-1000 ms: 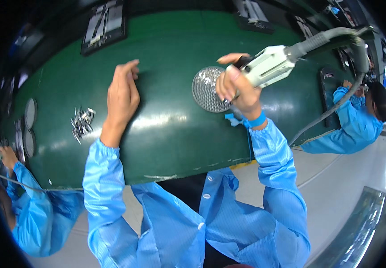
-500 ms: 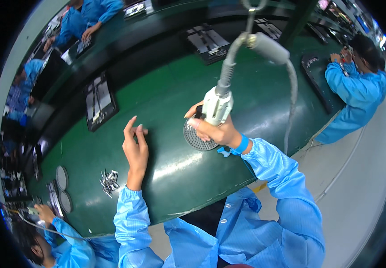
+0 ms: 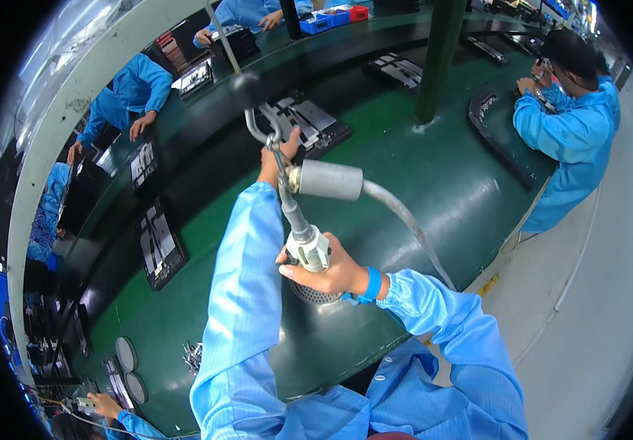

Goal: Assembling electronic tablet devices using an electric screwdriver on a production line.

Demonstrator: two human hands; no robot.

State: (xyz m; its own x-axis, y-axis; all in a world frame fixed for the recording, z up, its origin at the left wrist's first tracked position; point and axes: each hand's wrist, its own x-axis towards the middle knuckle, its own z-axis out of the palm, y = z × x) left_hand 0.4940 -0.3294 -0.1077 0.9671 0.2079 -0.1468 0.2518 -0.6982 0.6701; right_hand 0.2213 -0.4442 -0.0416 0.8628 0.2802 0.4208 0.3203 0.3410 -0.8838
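My right hand (image 3: 335,268) is wrapped round the pale body of a powered screwdriver (image 3: 309,249), which hangs upright by a metal hook (image 3: 261,128). Beneath that hand lies a round dish full of small holes (image 3: 316,295), partly covered. My left arm stretches far across the green bench. My left hand (image 3: 280,158) is at the near left edge of a flat black unit with silver strips (image 3: 316,125); a finger points outward, the rest are hidden behind the hook. I cannot make out whether it touches the unit. A blue band circles my right wrist.
Small metal parts (image 3: 193,357) lie in a pile beside my left sleeve, near two round grey discs (image 3: 126,354). Another black unit (image 3: 159,246) rests at the left. A grey cylinder on the cable (image 3: 331,180) hangs over the bench. A green post (image 3: 437,66) stands ahead; co-workers sit around.
My left hand has reached forward from above the near bench to the flat black unit. The right hand still holds the screwdriver over the dish. The view has shifted.
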